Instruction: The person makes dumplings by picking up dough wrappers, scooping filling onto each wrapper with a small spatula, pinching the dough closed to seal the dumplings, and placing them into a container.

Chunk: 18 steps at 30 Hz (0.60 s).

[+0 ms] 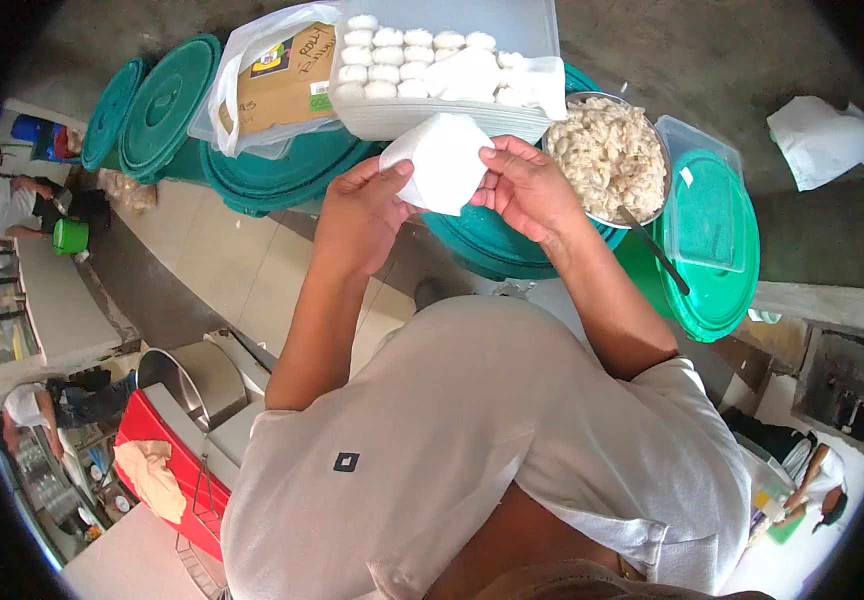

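My left hand (372,205) pinches the left side of a thin white sheet (444,165), thumb on top. Opposite it, my right hand (529,188) grips the sheet's right edge between thumb and fingers. I cannot tell whether the sheet is paper or a wrapper. Just beyond it stands a shallow clear plastic tray (432,118) with rows of white rounded pieces (388,56), some covered by a white sheet. Close to my right hand is a metal bowl (664,172) of creamy, chunky mixture (604,150). A dark-handled utensil (657,252) leans out of it.
Teal lids (170,105) cover large tubs below the tray. A plastic bag with a cardboard box (282,80) sits left; a green lidded tub (717,300) stands right. A steel pot (192,380) and red container (157,425) are lower left. Other people work at the edges.
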### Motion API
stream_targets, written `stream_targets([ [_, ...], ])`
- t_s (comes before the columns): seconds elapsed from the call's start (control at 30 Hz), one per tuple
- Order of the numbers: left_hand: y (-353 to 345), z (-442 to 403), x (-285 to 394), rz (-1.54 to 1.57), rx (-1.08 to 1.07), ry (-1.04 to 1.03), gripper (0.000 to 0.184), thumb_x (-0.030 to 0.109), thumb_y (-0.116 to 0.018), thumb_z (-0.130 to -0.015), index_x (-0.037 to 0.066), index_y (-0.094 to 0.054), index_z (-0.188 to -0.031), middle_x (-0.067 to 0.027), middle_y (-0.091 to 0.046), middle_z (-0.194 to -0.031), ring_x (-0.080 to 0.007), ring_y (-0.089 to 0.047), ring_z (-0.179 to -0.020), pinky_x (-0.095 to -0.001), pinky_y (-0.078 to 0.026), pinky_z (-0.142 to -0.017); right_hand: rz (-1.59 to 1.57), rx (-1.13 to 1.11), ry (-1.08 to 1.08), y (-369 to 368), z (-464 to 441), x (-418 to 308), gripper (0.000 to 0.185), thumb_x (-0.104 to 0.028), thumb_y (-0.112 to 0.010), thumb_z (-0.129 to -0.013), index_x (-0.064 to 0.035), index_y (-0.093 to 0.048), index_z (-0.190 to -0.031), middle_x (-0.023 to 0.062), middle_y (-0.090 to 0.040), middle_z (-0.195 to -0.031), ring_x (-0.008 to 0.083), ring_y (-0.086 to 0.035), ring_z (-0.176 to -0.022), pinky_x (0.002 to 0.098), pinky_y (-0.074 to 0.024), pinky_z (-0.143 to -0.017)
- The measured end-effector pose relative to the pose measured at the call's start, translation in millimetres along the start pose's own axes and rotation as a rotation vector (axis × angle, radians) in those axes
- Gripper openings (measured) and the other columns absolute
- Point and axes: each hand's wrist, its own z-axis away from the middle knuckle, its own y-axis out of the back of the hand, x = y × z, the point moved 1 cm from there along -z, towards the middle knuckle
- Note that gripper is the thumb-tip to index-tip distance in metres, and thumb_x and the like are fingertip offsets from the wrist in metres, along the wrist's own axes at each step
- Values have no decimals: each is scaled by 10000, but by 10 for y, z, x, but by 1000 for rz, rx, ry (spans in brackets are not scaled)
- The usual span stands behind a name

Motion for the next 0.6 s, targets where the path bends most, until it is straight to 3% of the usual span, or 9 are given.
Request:
stream_targets([
  [0.07,37,18,27,25,99,-29,262,41,-589,-919,-117,-604,-1128,-168,-655,-1118,-258,-642,-1017,-400,-521,-895,-151,27,-23,-24,-33,8,116,-98,-608,-938,-53,-591,-1044,89,-660,-966,196,-666,-830,355,-567,-709],
  [0.17,157,61,118,135,44,-98,244,31,-566,-923,-108,-605,-1120,-183,-648,-1129,-278,-643,-1036,-414,-525,-906,-198,32,-59,-61,-93,-31,117,-78,-594,-937,-42,-565,-1044,99,-660,-978,213,-674,-860,381,-584,-744],
  [0.4,657,205,476,314,72,-231,297,108,-511,-942,-85,-552,-1165,-184,-645,-1156,-273,-645,-1066,-391,-512,-945,-86,-42,22,-259,-398,-383,126,-82,-577,-941,-19,-542,-1044,94,-651,-968,197,-677,-836,380,-600,-729],
  [0.43,771,262,556,320,84,-243,297,108,-511,-942,-85,-552,-1165,-184,-645,-1156,-273,-645,-1066,-391,-512,-945,39,-48,80,-452,-465,-595,136,-94,-569,-948,-12,-530,-1050,94,-649,-950,189,-669,-798,361,-595,-695],
  [0.5,888,328,681,244,216,-360,338,117,-526,-929,-93,-537,-1194,-197,-592,-1262,-314,-568,-1199,-474,-425,-1058,224,-63,193,-446,-688,-799,134,-109,-576,-944,-14,-586,-1037,75,-665,-964,169,-675,-817,344,-580,-666],
  [0.53,946,342,709,185,222,-382,323,119,-536,-932,-85,-547,-1181,-188,-609,-1234,-294,-603,-1145,-456,-468,-1010,228,-68,191,-554,-729,-873,134,-109,-576,-944,-14,-586,-1037,75,-665,-964,169,-675,-817,344,-580,-666],
  [0.6,1083,318,628,104,265,-343,307,112,-547,-931,-81,-557,-1170,-181,-623,-1207,-278,-622,-1104,-436,-492,-976,894,112,583,-798,-785,-1015,181,-164,-615,-926,-26,-658,-1033,46,-659,-898,153,-661,-824,314,-544,-668],
])
